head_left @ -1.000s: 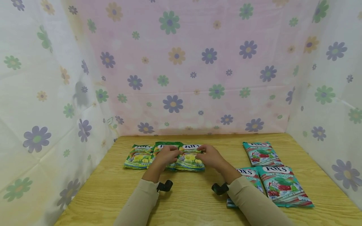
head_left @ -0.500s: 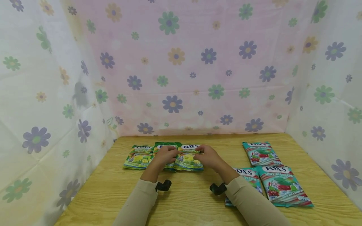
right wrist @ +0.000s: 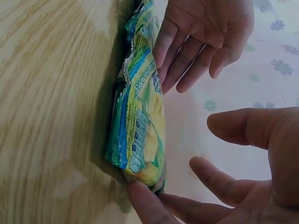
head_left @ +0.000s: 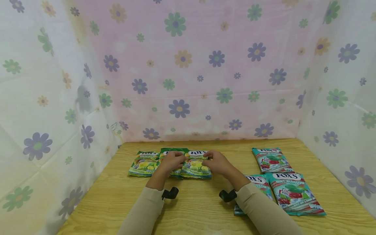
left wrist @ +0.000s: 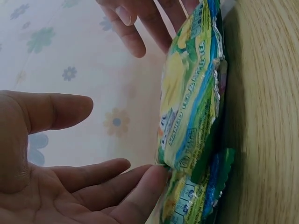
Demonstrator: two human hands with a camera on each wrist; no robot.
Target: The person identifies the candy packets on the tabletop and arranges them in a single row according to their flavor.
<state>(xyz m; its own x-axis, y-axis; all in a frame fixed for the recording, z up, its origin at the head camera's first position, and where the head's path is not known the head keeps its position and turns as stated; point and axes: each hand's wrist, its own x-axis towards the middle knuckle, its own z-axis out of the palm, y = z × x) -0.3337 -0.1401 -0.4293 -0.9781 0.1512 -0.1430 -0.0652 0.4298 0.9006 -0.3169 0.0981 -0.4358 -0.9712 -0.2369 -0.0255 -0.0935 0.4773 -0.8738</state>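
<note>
We have both hands on one green candy bag (head_left: 194, 165), lying face up on the table (head_left: 194, 202) just below the centre of the frame, the last on the right in a row of three. Our left hand (head_left: 172, 162) and right hand (head_left: 218, 162) flank it, fingers spread and fairly straight; the wrist views show both thumbs clear of the packet, with fingertips touching its sides rather than pinching it. As we judge it, the step is to steady and align the bag, so we do well to press lightly and equally from both sides, keep our fingertips low on the edges, and slide it flat without buckling the soft wrapper. Too hard a push from the right would likely ride it over the middle bag (head_left: 165, 153), which it meets on its left; whether they already overlap, we cannot tell for sure. The brand name lies at its upper end, so its top points toward the floral cloth (head_left: 205, 114) at the top of the frame. Its long axis seems to run up and down the frame, nearly straight, though foreshortening makes that a judgement.
</note>
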